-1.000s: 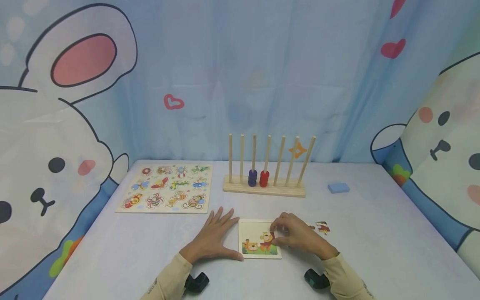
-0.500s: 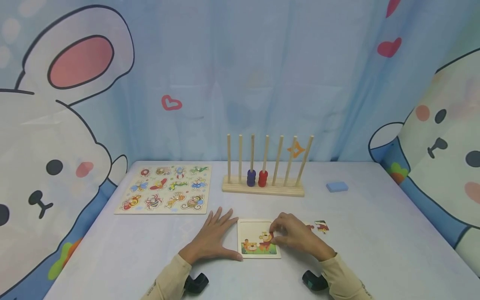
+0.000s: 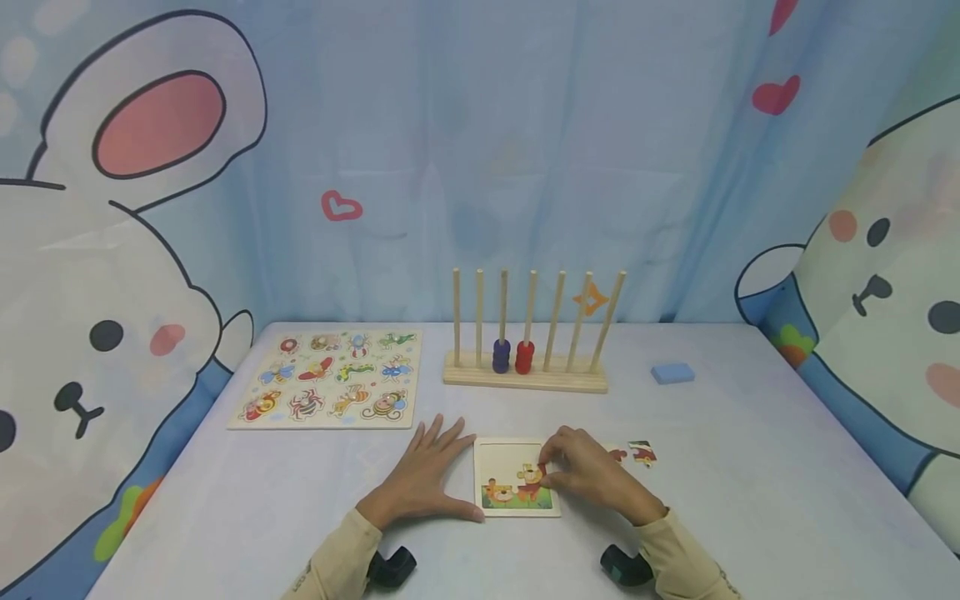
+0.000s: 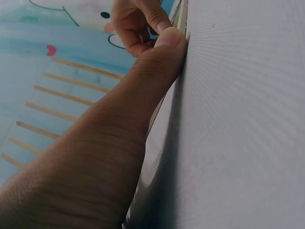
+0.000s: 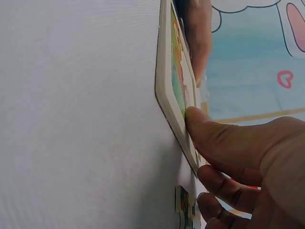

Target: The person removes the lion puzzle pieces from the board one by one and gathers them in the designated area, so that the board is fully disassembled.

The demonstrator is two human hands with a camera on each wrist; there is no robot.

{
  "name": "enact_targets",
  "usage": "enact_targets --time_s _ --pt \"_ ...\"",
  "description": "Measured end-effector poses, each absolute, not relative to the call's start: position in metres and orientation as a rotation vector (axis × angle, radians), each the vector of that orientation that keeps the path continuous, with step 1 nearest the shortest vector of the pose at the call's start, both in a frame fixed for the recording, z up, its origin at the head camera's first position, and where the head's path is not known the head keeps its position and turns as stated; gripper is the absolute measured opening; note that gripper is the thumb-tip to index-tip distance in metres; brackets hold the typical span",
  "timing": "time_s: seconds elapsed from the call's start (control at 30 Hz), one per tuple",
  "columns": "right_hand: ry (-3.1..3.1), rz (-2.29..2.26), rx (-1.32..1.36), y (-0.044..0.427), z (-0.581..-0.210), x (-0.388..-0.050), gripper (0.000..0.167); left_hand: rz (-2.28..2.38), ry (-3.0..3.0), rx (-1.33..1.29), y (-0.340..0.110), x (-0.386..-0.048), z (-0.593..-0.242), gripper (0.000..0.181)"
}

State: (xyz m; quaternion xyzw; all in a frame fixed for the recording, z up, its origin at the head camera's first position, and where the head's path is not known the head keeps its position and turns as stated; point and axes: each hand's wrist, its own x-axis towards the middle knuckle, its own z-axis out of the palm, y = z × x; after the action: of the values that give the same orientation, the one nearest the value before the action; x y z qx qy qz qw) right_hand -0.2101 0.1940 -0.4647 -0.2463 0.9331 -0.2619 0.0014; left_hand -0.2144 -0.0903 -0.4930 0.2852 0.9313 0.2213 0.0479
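In the head view a small square wooden jigsaw tray [image 3: 495, 454] lies on the table. Its lower part is filled with bear-picture pieces [image 3: 501, 493]; the upper part shows bare wood. My left hand [image 3: 423, 482] is spread flat at the tray's left side, its thumb at the lower left corner and a fingertip near the upper left one. Over the tray's right edge, my right hand [image 3: 600, 479] pinches a puzzle piece [image 3: 543, 472], mostly hidden by the fingers. Beyond that hand lie loose puzzle pieces [image 3: 642, 452], partly covered; one loose piece [image 5: 182, 202] also shows in the right wrist view.
A wooden bug-picture board [image 3: 326, 379] lies at the back left. Behind the tray stands a peg stand [image 3: 525, 380] with blue beads [image 3: 501, 356] and red beads [image 3: 524, 357]. A blue block [image 3: 672, 373] sits at the back right. Printed curtains [image 3: 480, 125] enclose the table.
The head view has shifted slightly. My right hand stays at the tray's right edge with the puzzle piece, its wrist moved slightly left; my left hand holds its place.
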Motion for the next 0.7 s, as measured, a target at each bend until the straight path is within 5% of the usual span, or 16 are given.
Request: enact_targets --time_s 0.7 --pt "2.641 -1.152 -0.763 0.1984 -0.4641 -0.212 0.015 0.661 2.843 0.865 -0.09 -0.2153 -0.4949 0.106"
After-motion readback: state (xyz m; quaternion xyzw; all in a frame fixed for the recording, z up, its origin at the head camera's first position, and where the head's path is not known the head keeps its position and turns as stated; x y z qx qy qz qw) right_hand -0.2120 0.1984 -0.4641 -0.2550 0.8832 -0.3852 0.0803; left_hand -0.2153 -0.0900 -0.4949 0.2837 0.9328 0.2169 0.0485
